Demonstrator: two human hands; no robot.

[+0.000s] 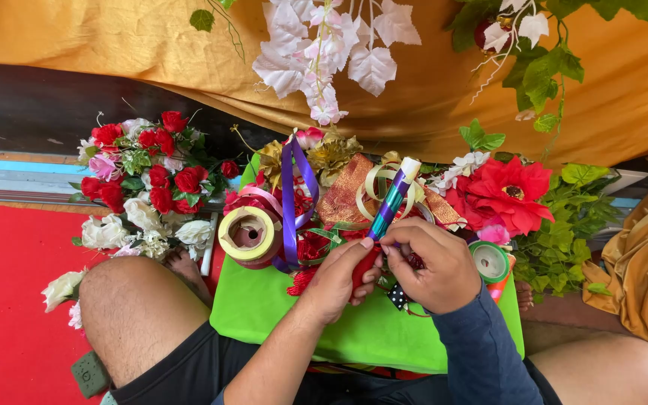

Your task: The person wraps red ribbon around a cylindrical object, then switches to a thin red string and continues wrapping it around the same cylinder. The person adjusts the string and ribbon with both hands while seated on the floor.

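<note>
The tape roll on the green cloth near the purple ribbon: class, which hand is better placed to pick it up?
Probably the left hand: the tape roll lies on its side, while the right hand pinches the striped stick.

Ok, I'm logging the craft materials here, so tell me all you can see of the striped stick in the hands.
The stick is a slim rod wrapped in shiny spiral bands of purple, blue and green, with a bare white tip. It tilts up and to the right, above the green cloth. The left hand grips its lower end, which looks red; the right hand pinches it just above. Gold ribbon curls lie behind it.
</note>
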